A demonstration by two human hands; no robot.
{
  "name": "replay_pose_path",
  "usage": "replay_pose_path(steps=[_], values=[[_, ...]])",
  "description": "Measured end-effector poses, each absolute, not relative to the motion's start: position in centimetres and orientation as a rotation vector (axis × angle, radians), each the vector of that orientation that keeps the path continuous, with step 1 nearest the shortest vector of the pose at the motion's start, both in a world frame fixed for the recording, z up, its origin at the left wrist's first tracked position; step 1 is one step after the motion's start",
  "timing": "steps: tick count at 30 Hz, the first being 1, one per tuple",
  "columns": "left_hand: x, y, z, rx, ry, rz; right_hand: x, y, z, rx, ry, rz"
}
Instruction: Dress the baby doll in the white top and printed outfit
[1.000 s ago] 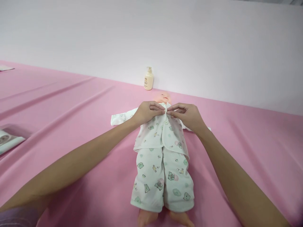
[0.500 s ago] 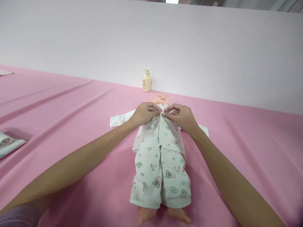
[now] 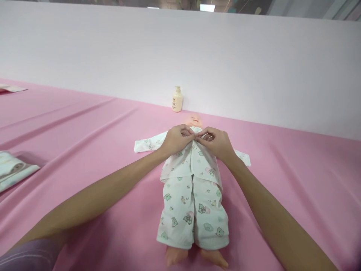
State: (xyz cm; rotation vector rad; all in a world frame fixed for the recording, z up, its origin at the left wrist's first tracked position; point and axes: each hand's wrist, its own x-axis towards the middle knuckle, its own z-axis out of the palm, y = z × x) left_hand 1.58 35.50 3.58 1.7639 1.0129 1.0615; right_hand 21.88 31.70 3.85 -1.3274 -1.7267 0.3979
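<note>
A baby doll (image 3: 195, 119) lies on its back, feet toward me, in a white printed jacket (image 3: 180, 165) and matching trousers (image 3: 194, 214). At the upper chest, my left hand (image 3: 179, 141) pinches the jacket's front edge between thumb and fingers. Right beside it my right hand (image 3: 216, 141) pinches the other side of the opening, the fingertips of both hands meeting. What fastener lies between the fingertips is hidden. Just below them a small round button or snap shows on the front. The doll's sleeves stretch out to both sides.
Behind the doll's head a cream pump bottle (image 3: 177, 99) stands against the white wall (image 3: 254, 67). Folded printed cloth (image 3: 15, 169) lies at the left, with another flat item (image 3: 12, 89) farther back. A pink sheet (image 3: 93, 124) with creases covers the surface.
My fingertips have come together at the jacket's opening, where a small gap showed before. The whole view has shifted slightly, showing more above the wall and at the left.
</note>
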Motion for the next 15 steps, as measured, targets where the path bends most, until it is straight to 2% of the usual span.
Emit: replay_pose_path(steps=[15], values=[[1.91, 35.92, 2.81, 1.817, 0.925, 1.131, 21.74, 31.82, 2.76, -1.265, -1.685, 0.430]])
